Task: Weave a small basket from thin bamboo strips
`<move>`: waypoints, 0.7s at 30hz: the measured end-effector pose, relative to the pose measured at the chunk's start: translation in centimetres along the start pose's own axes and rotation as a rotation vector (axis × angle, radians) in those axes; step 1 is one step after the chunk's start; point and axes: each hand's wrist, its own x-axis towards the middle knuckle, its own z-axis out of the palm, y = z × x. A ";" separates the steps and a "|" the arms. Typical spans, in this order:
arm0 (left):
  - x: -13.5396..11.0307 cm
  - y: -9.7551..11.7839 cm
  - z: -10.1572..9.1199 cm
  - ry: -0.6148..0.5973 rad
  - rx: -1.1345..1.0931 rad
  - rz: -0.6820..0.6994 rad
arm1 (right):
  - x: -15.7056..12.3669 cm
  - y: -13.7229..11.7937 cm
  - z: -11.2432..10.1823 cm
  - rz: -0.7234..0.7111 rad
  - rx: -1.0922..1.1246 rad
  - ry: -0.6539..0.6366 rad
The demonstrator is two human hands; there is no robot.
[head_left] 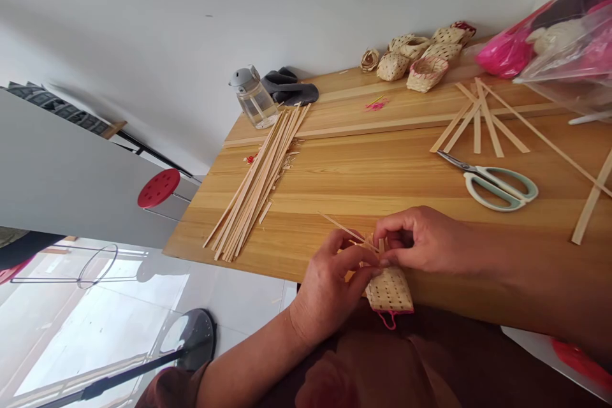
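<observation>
A small woven basket of pale strips, with a pink edging and a pink loop at its lower end, is at the table's front edge. My left hand pinches its upper left part, where a thin strip sticks out up and to the left. At the top of the weave, my right hand has thumb and forefinger closed on the strip ends. The fingers partly hide those ends. Scissors with pale green handles lie beyond my right hand, blades pointing left.
A bundle of long wooden strips lies at left, scraps beside it. Behind it stand a water bottle and a dark grey cloth. Several finished woven baskets sit by the wall. Short strips and a plastic bag are at right.
</observation>
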 end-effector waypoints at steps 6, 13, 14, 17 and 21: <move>-0.2 0.9 0.1 -0.013 -0.093 -0.145 | -1.3 -0.3 0.6 -0.104 -0.120 0.129; 0.0 1.9 0.2 -0.035 -0.135 -0.363 | -2.2 -0.8 1.4 -0.095 0.011 0.142; 0.0 2.0 0.2 -0.041 -0.141 -0.381 | -2.4 -0.8 1.4 -0.100 -0.002 0.142; -0.2 2.2 0.4 -0.049 -0.166 -0.429 | -2.7 -0.8 1.4 -0.121 -0.009 0.133; -0.2 2.1 0.3 -0.062 -0.285 -0.485 | -2.8 -0.7 1.2 -0.143 0.029 0.127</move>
